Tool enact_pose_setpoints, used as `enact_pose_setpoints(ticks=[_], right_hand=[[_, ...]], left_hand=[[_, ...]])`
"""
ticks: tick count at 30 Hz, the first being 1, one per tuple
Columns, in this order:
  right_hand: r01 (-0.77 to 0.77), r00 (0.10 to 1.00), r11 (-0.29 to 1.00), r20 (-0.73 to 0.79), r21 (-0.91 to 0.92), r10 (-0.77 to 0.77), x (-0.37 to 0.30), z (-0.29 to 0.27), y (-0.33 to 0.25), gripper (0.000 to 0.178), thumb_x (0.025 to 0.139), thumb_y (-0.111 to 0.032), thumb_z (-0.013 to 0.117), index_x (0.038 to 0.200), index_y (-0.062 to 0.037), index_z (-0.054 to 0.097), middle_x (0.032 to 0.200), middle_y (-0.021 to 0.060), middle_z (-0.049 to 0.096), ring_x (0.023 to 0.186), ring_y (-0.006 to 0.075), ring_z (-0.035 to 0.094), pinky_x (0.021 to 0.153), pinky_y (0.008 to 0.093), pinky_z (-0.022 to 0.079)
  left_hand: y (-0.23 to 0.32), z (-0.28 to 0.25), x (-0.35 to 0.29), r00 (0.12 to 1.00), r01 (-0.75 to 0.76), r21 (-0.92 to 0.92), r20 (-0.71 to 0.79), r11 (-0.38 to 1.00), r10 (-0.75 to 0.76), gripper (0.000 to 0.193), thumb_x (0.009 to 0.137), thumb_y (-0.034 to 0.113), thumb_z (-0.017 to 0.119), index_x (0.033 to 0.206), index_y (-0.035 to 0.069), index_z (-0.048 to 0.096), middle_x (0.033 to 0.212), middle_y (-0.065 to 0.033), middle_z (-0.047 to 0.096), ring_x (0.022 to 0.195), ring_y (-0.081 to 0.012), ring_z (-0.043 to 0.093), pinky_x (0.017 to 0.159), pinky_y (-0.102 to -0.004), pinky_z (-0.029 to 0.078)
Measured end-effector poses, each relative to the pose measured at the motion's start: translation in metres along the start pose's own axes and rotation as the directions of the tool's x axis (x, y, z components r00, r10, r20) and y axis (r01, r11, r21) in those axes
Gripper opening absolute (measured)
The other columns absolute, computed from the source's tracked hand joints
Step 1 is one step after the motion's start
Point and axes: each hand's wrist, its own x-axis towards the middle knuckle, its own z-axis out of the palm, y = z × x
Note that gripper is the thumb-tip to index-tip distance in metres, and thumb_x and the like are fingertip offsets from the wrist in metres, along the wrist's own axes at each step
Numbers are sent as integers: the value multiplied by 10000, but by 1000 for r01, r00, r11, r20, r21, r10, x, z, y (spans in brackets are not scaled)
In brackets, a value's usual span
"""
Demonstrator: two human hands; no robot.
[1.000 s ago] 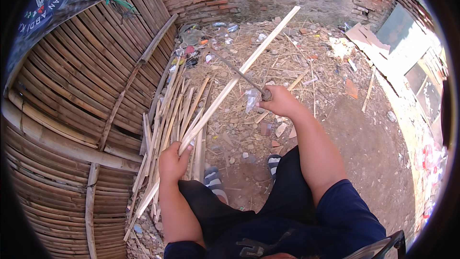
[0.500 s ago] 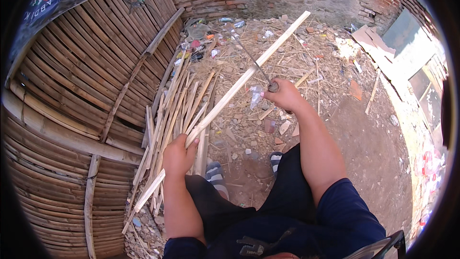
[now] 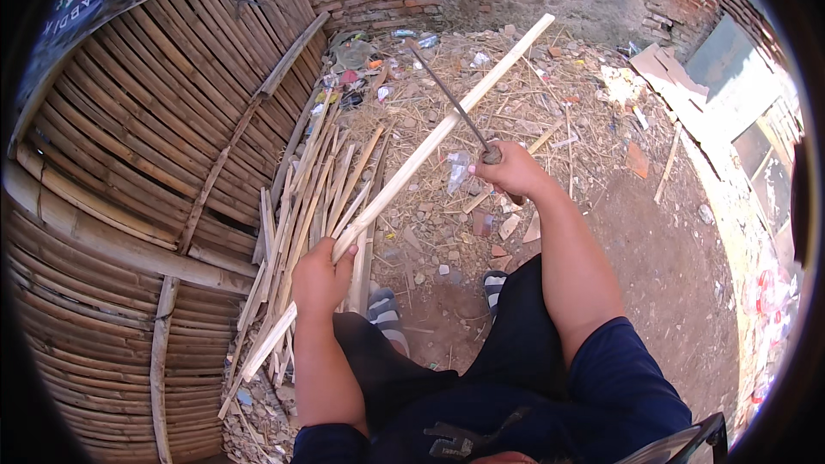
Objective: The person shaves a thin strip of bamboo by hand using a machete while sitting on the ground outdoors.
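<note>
Above the littered ground (image 3: 657,271), a long pale wooden strip (image 3: 412,161) slants away, the fingers of the left hand (image 3: 321,279) closed around its lower part, a short end jutting out behind them; the fingers of the right hand (image 3: 514,172) are wrapped around the handle (image 3: 491,155) of a long thin blade (image 3: 437,81), which crosses the strip farther up, just beyond the right fingers

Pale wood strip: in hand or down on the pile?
In hand: the left hand grips the wood strip toward its near end. Whether that end also touches the pile, cannot tell.
</note>
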Motion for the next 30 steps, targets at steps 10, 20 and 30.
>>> enact_pose_setpoints(ticks=[10,20,30], right_hand=[[402,908,783,316,-475,-275,-39,54,-47,516,825,-415,862,1128,-21,724,956,232,733,954,432,715,848,494,559],[168,938,959,-262,-227,-226,-12,4,-6,437,856,-371,860,1020,-2,696,827,198,710,785,348,712,747,430,552],[462,883,772,308,-437,-354,-31,52,-37,429,856,-384,826,1096,-48,707,924,217,727,958,415,724,842,514,563]], left_hand=[[2,7,2,1000,-6,-53,1,999,6,371,953,410,744,952,42,693,797,-224,706,774,-463,689,675,-534,526],[-4,-6,2,999,34,-67,-26,997,-36,369,954,390,753,939,27,686,785,-244,691,758,-468,680,660,-530,512],[-6,2,1,999,32,-153,20,988,-29,373,935,395,770,962,29,703,800,-230,705,779,-462,692,683,-518,533]])
